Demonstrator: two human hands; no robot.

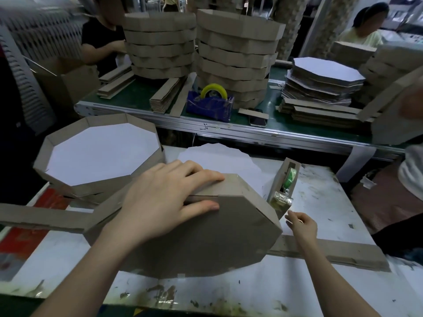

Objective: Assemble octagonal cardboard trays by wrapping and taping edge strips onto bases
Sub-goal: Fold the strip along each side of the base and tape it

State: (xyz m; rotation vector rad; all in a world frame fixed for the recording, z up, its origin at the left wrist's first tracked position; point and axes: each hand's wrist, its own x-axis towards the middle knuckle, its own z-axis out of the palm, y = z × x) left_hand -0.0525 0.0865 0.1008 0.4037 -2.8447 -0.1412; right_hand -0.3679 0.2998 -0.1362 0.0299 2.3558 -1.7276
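One upturned brown octagonal cardboard tray (pixel 217 243) on the white bench (pixel 320 202) is pressed by the flat, straight-fingered left hand (pixel 160 202); the right hand (pixel 302 225) is curled beside one cardboard tape dispenser (pixel 282 179), its grip indiscernible

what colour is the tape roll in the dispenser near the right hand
The tape roll is green; the head view shows it best.

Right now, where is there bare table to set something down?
Bare table lies right of the tape dispenser, behind the flat strips; another band runs along the near edge, before the upturned tray. The left is crowded by the open tray.
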